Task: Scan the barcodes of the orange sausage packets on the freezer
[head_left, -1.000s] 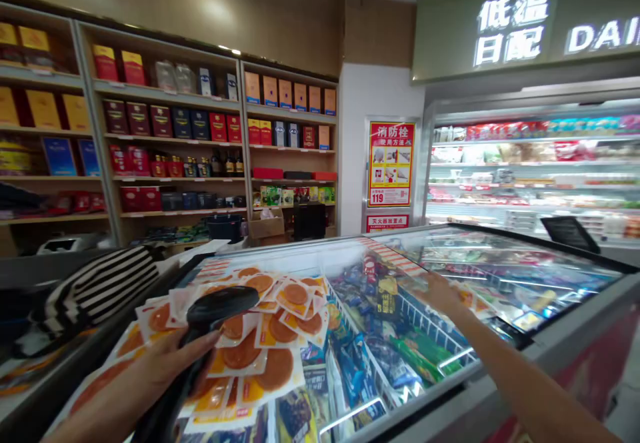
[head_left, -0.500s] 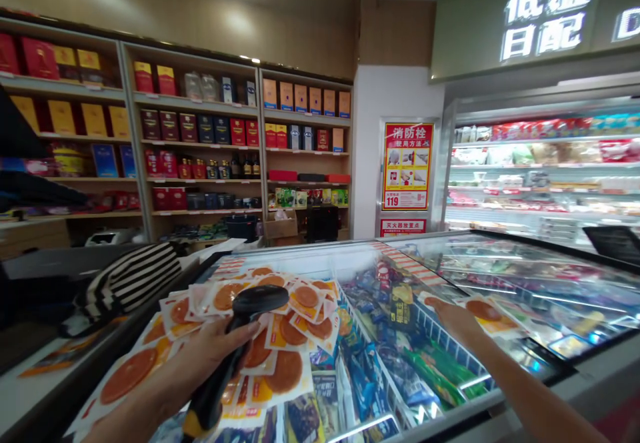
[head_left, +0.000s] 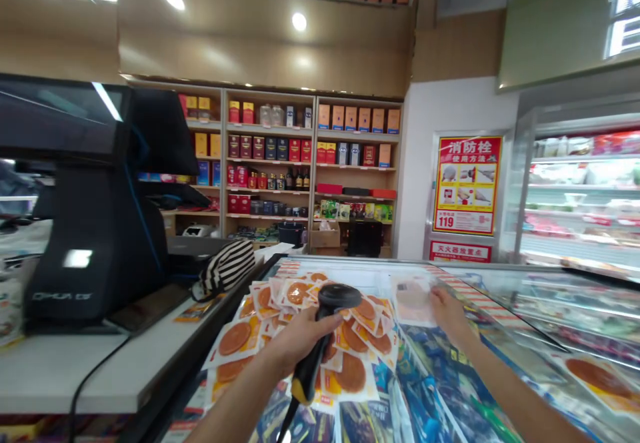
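A black barcode scanner (head_left: pixel 325 326) sits in the left hand (head_left: pixel 300 340), whose fingers are wrapped tight around its handle, the scanner head raised and pointing toward the far right. Just right of it, the right hand (head_left: pixel 447 310) pinches the right edge of a pale, flat vacuum-sealed packet (head_left: pixel 413 300), holding it up over the open chest freezer (head_left: pixel 505 356). Under and around the scanner lies a heap of sliced-sausage packets (head_left: pixel 280 326) with orange labels, spread over the freezer's left part; blue and green frozen-food bags (head_left: pixel 430 403) fill the near right part. One more sausage packet (head_left: pixel 597 376) lies on the glass lid at the far right. Left of the freezer, a white surface (head_left: pixel 75 376) carries a black checkout terminal (head_left: pixel 95 230) and a striped black-and-white pouch (head_left: pixel 225 266).
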Available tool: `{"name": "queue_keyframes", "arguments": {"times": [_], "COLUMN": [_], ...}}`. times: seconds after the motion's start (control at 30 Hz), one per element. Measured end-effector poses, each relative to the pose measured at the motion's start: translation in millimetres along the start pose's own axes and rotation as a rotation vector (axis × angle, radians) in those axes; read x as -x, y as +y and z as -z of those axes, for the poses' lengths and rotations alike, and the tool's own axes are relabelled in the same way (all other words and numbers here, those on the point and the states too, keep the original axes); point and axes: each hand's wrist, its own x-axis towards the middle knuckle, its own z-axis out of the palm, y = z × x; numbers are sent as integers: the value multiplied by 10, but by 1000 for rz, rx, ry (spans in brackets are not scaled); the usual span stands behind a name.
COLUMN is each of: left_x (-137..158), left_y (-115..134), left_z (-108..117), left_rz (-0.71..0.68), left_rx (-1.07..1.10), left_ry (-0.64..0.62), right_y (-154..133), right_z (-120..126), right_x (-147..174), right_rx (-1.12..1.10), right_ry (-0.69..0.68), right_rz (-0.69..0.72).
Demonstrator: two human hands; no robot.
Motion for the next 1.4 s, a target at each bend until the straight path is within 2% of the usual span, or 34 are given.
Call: {"name": "queue_keyframes", "arguments": {"times": [0.1, 0.2, 0.5, 0.67, 0.87, 1.03, 1.17, 1.4], "left_x": [51, 93, 189, 164, 134, 100, 92, 149], "left_y": [3, 4, 99, 98, 104, 80, 17, -67], "left_z": [22, 65, 42, 24, 9, 100, 271, 495], "left_rz": [-20, -37, -62, -59, -39, -4, -11, 58], "left_rx": [-2, -47, -82, -36, -59, -120, -124, -129], "left_ry": [-37, -19, -29, -37, -4, 68, 119, 219], "right_y": [-266, -460, -759, -828, -775, -810, -922, -1160], "right_z": [-108, -175, -258, -269, -356, -357, -477, -1005], "right_x": [58, 104, 244, 306, 306, 299, 319, 359], "right_rx": [-116, -130, -129, -120, -118, 15, 148, 256], "right_ry": [-37, -58, 32, 65, 131, 212, 36, -253], "right_rz": [46, 92, 107, 90, 97, 133, 235, 494]}}
